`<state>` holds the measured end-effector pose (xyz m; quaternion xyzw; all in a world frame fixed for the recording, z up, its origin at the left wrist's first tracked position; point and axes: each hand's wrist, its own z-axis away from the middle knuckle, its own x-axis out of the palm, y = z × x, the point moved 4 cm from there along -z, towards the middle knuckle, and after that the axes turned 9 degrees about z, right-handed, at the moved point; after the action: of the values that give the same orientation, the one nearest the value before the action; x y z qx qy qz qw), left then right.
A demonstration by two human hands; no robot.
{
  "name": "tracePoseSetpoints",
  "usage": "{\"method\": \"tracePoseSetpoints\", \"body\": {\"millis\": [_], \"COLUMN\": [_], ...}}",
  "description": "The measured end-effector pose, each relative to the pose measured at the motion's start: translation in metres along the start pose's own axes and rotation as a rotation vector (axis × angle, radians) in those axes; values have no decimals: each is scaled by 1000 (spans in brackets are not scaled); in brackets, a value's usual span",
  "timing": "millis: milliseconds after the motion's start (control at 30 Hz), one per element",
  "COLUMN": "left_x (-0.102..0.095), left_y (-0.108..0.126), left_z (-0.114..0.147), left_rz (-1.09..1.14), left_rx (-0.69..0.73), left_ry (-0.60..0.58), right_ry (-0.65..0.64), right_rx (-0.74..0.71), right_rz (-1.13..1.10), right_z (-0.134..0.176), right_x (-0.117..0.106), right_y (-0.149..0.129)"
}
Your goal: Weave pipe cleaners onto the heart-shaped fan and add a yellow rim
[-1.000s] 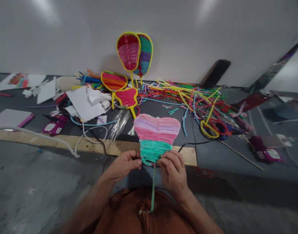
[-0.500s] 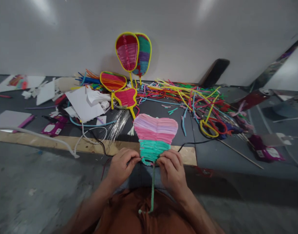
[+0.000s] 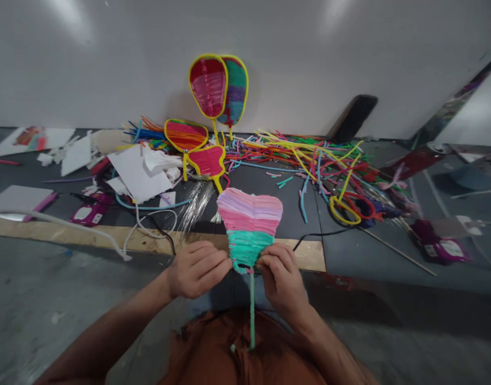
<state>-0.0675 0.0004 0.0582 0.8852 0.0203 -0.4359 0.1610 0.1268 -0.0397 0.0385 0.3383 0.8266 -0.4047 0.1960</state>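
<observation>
A fan-shaped pipe-cleaner craft [image 3: 251, 219], banded in pink, lilac and teal, is held upright above the table's front edge. My left hand [image 3: 200, 268] is closed, its fingertips pinching the lower left edge near a small gap in the weave. On the opposite lower edge, my right hand [image 3: 281, 270] pinches the teal part between thumb and fingers. From the craft's bottom a green pipe cleaner [image 3: 252, 310] hangs down toward my brown shirt, bent at its end. Whether a separate strand lies in my left fingertips is too small to tell.
Yellow-rimmed fans [image 3: 208, 85] lean against the wall. Loose pipe cleaners [image 3: 277, 147] are heaped along the back. White papers [image 3: 139, 171], a cable [image 3: 77, 219] and a purple glue-gun-like item [image 3: 91, 208] lie left. Scissors [image 3: 361, 206], a stick [image 3: 398, 251] and a can [image 3: 422, 160] lie right.
My left hand has turned so that its back shows more, and its forearm has swung outward to the left. The craft's top has shifted slightly left. My right hand keeps its pinch.
</observation>
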Motion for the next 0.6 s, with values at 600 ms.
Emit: {"method": "tracePoseSetpoints", "body": {"millis": [600], "left_x": [41], "left_y": [-40], "left_z": [0], "left_rz": [-188], "left_rx": [-22], "left_ry": [-398], "right_ry": [-349], "right_rx": [-268], "right_rz": [138], "right_z": [-18], "right_x": [61], "right_y": [49]}}
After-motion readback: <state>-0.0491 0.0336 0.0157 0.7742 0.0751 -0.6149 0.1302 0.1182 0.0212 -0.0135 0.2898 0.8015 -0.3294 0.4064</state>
